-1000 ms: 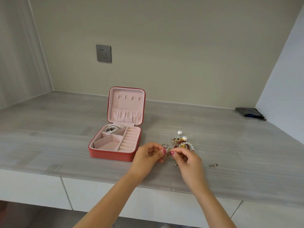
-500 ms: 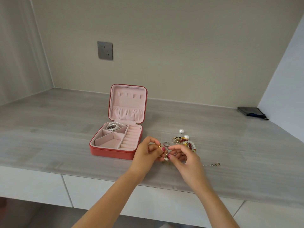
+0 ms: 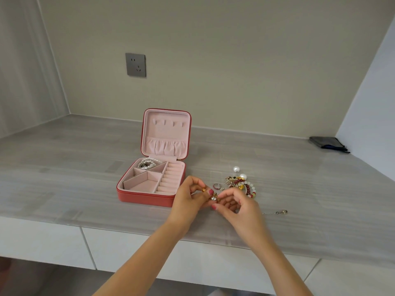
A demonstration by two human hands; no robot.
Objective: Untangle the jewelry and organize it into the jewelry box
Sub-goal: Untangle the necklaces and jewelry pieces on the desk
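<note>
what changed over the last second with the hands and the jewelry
Both hands, left hand and right hand, drew back from the tangled pile toward the counter edge, lifting a small gold piece pinched between them. A ring now lies uncovered beside the pile. The jewelry box, its pearls and the loose chain stayed put.
</note>
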